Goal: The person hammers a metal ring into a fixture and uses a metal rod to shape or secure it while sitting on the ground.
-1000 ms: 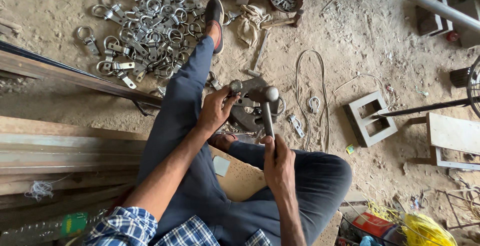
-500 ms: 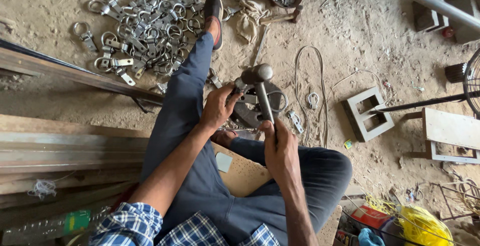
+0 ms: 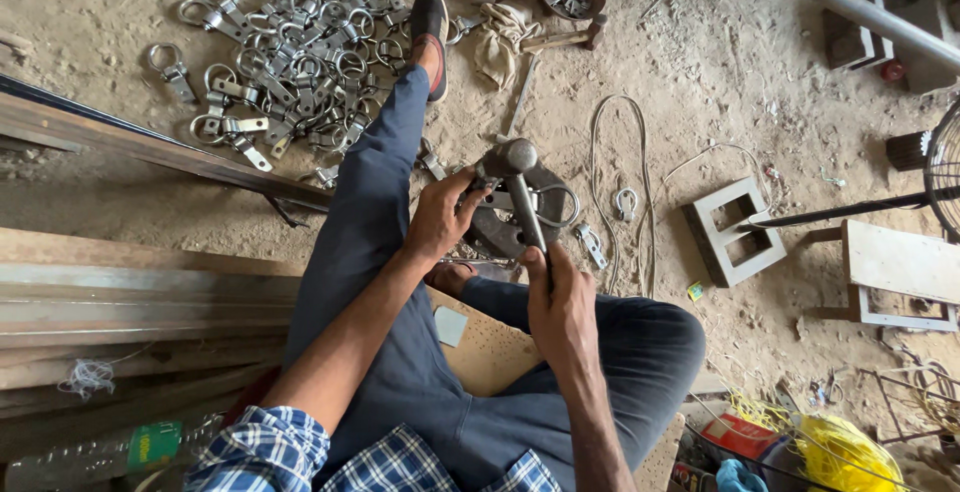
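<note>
- Your shirt sleeve (image 3: 262,449) is blue-and-white plaid.
- Your trousers (image 3: 400,252) are dark navy.
- Silver-grey ring clamps (image 3: 290,52) litter tan dirt.
- A yellow bag (image 3: 835,449) sits by a red box (image 3: 725,434).

The hammer (image 3: 520,192) head now sits lower than half a second ago, down over the dark metal block (image 3: 510,232), having risen from its position of a second ago before dropping again. The right hand (image 3: 562,302) follows it, drawn slightly toward the body. The left hand (image 3: 440,220) closes tighter on the metal ring piece (image 3: 556,202).
</note>
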